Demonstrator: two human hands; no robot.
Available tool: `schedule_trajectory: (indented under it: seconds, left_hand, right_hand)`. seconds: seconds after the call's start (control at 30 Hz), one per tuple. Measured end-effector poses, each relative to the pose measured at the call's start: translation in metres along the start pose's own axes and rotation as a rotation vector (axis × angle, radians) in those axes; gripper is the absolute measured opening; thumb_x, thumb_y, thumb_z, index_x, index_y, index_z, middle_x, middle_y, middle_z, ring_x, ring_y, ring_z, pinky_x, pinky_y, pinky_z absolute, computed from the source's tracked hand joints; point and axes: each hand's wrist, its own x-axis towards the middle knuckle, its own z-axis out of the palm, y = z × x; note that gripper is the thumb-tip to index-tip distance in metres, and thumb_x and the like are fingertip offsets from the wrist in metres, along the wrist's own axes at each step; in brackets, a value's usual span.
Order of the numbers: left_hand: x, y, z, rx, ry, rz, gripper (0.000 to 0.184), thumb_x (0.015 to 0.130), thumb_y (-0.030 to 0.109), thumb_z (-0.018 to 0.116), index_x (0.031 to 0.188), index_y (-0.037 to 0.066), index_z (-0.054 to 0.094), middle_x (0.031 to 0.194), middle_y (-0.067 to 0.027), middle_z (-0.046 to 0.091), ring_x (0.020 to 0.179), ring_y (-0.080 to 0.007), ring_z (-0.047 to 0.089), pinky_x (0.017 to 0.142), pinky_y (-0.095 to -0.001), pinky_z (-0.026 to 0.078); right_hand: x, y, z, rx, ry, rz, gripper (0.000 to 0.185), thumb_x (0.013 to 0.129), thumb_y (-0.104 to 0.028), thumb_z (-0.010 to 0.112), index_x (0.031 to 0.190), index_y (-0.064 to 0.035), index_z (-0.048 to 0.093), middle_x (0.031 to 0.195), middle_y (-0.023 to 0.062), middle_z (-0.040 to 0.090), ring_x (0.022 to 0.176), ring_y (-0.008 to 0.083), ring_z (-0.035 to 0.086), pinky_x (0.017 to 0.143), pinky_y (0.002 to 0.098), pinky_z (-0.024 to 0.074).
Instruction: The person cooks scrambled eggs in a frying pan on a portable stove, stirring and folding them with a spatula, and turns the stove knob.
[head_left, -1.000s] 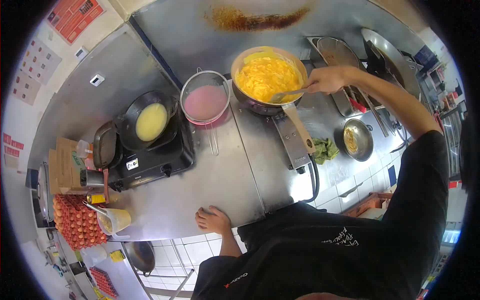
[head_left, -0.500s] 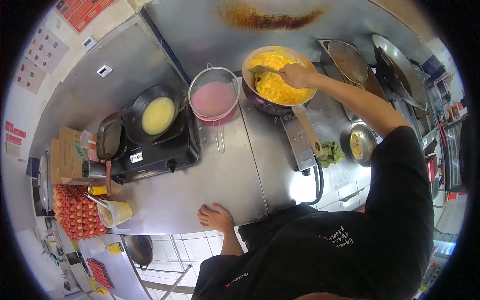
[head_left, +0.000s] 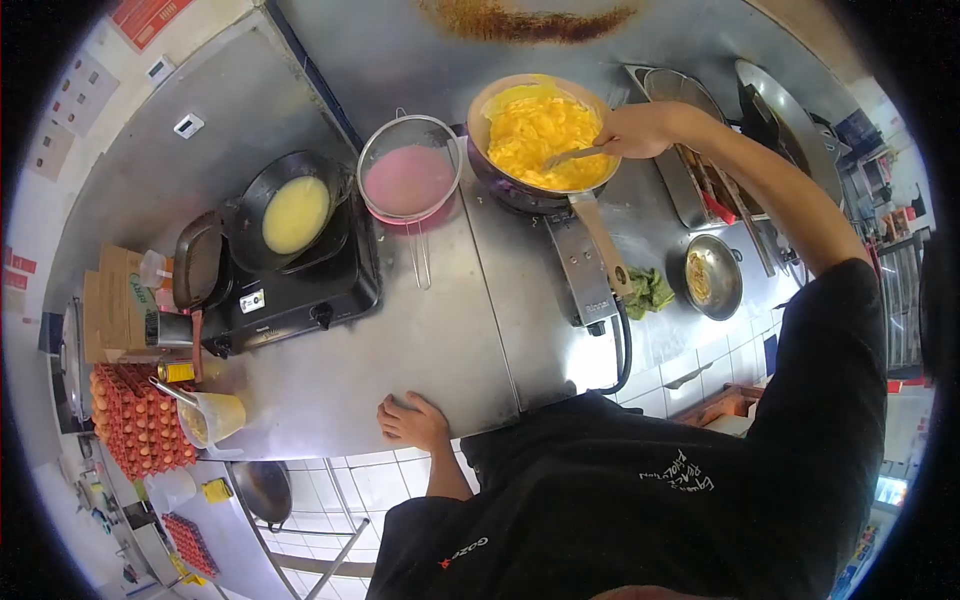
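Observation:
My right hand [head_left: 638, 132] is closed around the handle of a grey spatula [head_left: 576, 155]. The spatula's head is sunk in soft yellow scrambled egg [head_left: 530, 132], which fills a deep pan [head_left: 480, 110] with a pale inside and a long beige handle [head_left: 603, 247]. That pan sits over a steel burner unit [head_left: 580, 268]. Lower down, my left hand [head_left: 413, 421] rests flat on the front edge of the steel counter [head_left: 430, 350], fingers apart and holding nothing.
Left of the egg pan, a mesh strainer [head_left: 409, 180] lies over a pink bowl. A black wok [head_left: 262, 205] with pale yellow liquid sits on a black stove [head_left: 300, 308]. Stacked egg trays [head_left: 140, 420] stand far left; a small metal bowl [head_left: 722, 290] and green cloth [head_left: 648, 291] are right.
My right hand has moved right, and the spatula has swept from the pan's left side to its lower right through the egg. My left hand stays on the counter edge. The view shifted slightly.

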Motion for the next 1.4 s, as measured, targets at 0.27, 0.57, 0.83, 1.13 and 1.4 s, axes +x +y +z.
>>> schedule_trajectory:
  seconds: [0.27, 0.57, 0.83, 1.13, 1.4]
  left_hand:
    - [-0.001, -0.001, 0.002, 0.019, -0.004, -0.004, 0.052, 0.106, 0.046, 0.058, 0.142, 0.008, 0.058, 0.146, -0.0137, 0.058, 0.140, -0.0351, 0.050, 0.119, -0.0573, 0.032]
    - [0.001, 0.004, -0.003, -0.010, -0.016, -0.028, 0.052, 0.104, 0.043, 0.061, 0.141, 0.007, 0.059, 0.147, -0.0159, 0.056, 0.140, -0.0356, 0.048, 0.118, -0.0566, 0.031]
    - [-0.001, 0.006, -0.005, 0.009, -0.024, -0.037, 0.051, 0.105, 0.043, 0.056, 0.142, 0.007, 0.058, 0.147, -0.0155, 0.056, 0.141, -0.0359, 0.049, 0.121, -0.0579, 0.031]
    - [-0.001, 0.002, -0.001, -0.002, 0.002, -0.011, 0.052, 0.105, 0.045, 0.059, 0.141, 0.007, 0.058, 0.145, -0.0170, 0.056, 0.140, -0.0372, 0.048, 0.118, -0.0576, 0.031]
    - [0.000, 0.001, 0.001, -0.015, 0.002, -0.007, 0.051, 0.105, 0.044, 0.058, 0.140, 0.007, 0.059, 0.145, -0.0164, 0.056, 0.140, -0.0365, 0.048, 0.118, -0.0579, 0.030]
  right_hand:
    - [-0.068, -0.025, -0.010, -0.006, -0.105, 0.113, 0.034, 0.109, -0.025, 0.056, 0.129, -0.0046, 0.074, 0.103, 0.0212, 0.078, 0.096, 0.0419, 0.075, 0.090, 0.0515, 0.0561]
    - [0.007, 0.004, 0.052, -0.123, 0.213, 0.241, 0.029, 0.097, -0.014, 0.064, 0.118, -0.0001, 0.079, 0.109, 0.0262, 0.080, 0.107, 0.0433, 0.079, 0.087, 0.0548, 0.0635]
    - [0.092, 0.019, 0.027, -0.278, 0.092, 0.167, 0.047, 0.099, -0.010, 0.058, 0.146, -0.0085, 0.068, 0.114, 0.0261, 0.078, 0.106, 0.0436, 0.077, 0.090, 0.0544, 0.0614]
    - [0.078, -0.020, 0.059, -0.070, 0.289, 0.036, 0.041, 0.097, -0.007, 0.052, 0.128, -0.0015, 0.078, 0.116, 0.0286, 0.078, 0.106, 0.0426, 0.078, 0.093, 0.0534, 0.0612]
    - [-0.004, 0.039, 0.018, 0.107, 0.080, -0.103, 0.037, 0.108, -0.027, 0.052, 0.122, -0.0007, 0.074, 0.074, 0.0127, 0.067, 0.057, 0.0237, 0.064, 0.052, 0.0408, 0.0515]
